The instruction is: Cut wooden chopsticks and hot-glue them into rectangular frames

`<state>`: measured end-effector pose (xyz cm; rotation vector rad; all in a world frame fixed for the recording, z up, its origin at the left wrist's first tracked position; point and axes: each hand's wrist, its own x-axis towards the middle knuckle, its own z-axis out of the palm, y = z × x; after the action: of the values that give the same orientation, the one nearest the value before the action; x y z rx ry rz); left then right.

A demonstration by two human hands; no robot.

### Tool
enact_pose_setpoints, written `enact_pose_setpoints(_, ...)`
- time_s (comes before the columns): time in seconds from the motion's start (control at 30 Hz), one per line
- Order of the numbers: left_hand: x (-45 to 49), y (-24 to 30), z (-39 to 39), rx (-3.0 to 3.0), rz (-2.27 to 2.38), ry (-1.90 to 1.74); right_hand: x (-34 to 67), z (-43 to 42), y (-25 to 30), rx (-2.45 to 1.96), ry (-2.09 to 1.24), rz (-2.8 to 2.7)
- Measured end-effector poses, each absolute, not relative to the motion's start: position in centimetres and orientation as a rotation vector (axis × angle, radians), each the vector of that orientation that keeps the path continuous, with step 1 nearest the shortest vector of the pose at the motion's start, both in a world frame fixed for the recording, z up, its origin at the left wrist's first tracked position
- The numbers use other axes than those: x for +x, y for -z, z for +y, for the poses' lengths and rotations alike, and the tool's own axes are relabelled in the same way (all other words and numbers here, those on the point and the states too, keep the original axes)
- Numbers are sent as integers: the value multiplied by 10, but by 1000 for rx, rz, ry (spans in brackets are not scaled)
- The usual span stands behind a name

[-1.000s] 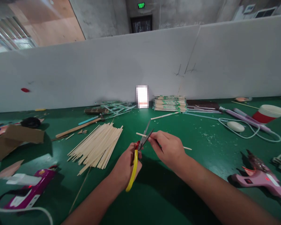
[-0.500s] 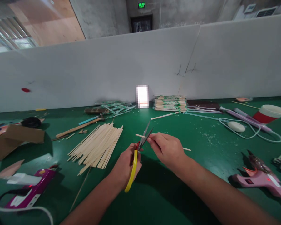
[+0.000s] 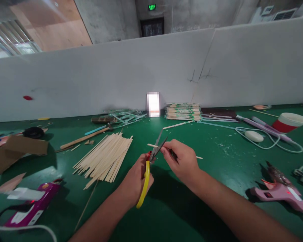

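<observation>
My left hand (image 3: pixel 137 178) is closed round the yellow handle of a pair of scissors (image 3: pixel 151 161), whose blades stand apart and point up and away. My right hand (image 3: pixel 180 159) pinches a thin wooden stick (image 3: pixel 151 145) that lies across the open blades. The stick's far end pokes out to the right of my hand. Left of both hands lies a fanned pile of wooden sticks (image 3: pixel 106 156) on the green table (image 3: pixel 179 208).
A pink glue gun (image 3: pixel 280 190) rests at the right, a magenta one (image 3: pixel 32 205) at the lower left. A stack of wrapped chopsticks (image 3: pixel 183 111) sits against the white partition. A red cup (image 3: pixel 290 122), a white cable (image 3: pixel 267 137) and cardboard pieces (image 3: pixel 15 149) lie around.
The stick in my right hand has slid a little to the left through the blades, so less of it shows on the right. Both hands stay in nearly the same place.
</observation>
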<state>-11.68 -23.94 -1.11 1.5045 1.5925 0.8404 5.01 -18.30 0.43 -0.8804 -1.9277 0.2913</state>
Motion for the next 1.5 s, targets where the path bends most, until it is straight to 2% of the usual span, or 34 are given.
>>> enact_pose_setpoints(0.2, -121, 0, -241, 1574, 1596, -827, 42, -188, 1, -896, -733, -1685)
enact_pose_setpoints(0.37, -116, -1, -229, 1455, 1643, -847, 46, -173, -3, -950, -860, -1439)
enact_pose_setpoints(0.53, -124, 2, -227, 1566, 1805, -812, 75, -144, -16, -1094, -689, -1287)
enact_pose_setpoints(0.63, -129, 5, -229, 1882, 1874, -626, 81, -141, -16, -1126, -452, -1548)
enact_pose_setpoints(0.73, -131, 5, -230, 2098, 1747, -379, 75, -147, -8, -1050, -150, -1894)
enact_pose_setpoints(0.87, -133, -1, -232, 2096, 1527, -340, 64, -155, 0, -932, 147, -2197)
enact_pose_setpoints(1.0, -133, 0, -230, 2101, 1569, -388, 63, -156, -6, -915, 123, -2426)
enact_pose_setpoints(1.13, -134, 8, -227, 2183, 1817, -466, 65, -157, -17, -985, -19, -2530)
enact_pose_setpoints(1.23, -137, 11, -228, 2258, 1924, -763, 61, -161, -16, -924, -42, -2622)
enact_pose_setpoints(1.33, -138, 12, -230, 2390, 1803, -950, 55, -166, -12, -836, -56, -2710)
enact_pose_setpoints(1.5, -135, 10, -231, 2589, 1762, -664, 52, -171, -10, -787, -47, -2712)
